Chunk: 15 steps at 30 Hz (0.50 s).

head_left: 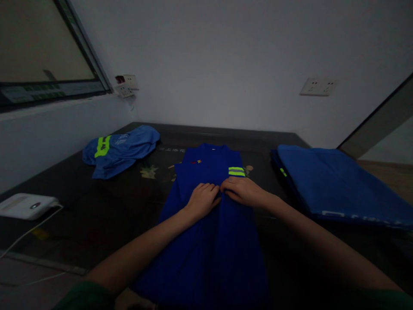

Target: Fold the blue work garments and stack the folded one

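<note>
A dark blue garment [206, 241] lies lengthwise on the dark table, its collar at the far end. It has a yellow-green and grey striped band and a small emblem near the collar. My left hand [203, 199] is closed at the garment's middle, fingers curled on the cloth. Beside it, almost touching, my right hand [240, 189] pinches the cloth, with a raised fold running down from the fingertips toward me. A ring shows on a finger of the right hand.
A crumpled lighter blue garment [124, 148] lies at the back left. Folded blue cloth [338, 181] is stacked on the right. A white device [27, 206] with a cable sits on the table [97, 228] at the left. Wall sockets [318, 87] are behind.
</note>
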Each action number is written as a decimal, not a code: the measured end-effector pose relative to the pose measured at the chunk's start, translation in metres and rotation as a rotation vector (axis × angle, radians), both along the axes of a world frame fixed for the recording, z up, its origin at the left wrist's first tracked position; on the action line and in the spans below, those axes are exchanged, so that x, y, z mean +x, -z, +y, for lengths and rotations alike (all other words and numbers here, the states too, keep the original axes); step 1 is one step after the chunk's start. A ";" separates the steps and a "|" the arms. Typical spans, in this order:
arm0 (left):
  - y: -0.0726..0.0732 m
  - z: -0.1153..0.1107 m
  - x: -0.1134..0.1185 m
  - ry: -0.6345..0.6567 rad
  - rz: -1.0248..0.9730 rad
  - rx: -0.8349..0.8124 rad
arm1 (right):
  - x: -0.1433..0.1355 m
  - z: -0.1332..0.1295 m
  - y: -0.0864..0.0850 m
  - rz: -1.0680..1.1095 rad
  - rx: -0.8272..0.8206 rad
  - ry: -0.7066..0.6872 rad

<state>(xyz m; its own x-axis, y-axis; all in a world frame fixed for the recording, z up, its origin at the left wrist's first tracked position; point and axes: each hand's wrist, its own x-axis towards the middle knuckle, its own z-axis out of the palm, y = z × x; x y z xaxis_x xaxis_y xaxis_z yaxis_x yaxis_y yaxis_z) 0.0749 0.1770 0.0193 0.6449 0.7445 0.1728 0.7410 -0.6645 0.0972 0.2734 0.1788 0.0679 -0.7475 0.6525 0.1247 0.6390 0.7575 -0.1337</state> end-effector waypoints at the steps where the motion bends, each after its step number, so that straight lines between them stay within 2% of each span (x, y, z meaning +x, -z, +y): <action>1: 0.002 0.000 0.003 0.004 0.026 0.004 | 0.000 0.000 0.000 0.001 0.002 0.015; 4: 0.005 -0.004 0.006 0.033 0.093 0.016 | -0.001 -0.002 0.003 0.011 -0.011 0.069; 7: 0.003 -0.012 0.001 0.050 0.105 0.027 | -0.002 -0.003 0.013 0.085 -0.048 0.109; 12: -0.004 -0.023 -0.023 0.083 -0.074 -0.017 | -0.001 0.001 0.036 0.365 -0.150 0.090; 15: -0.002 -0.027 -0.036 0.041 -0.120 -0.024 | -0.002 0.007 0.048 0.397 -0.180 0.065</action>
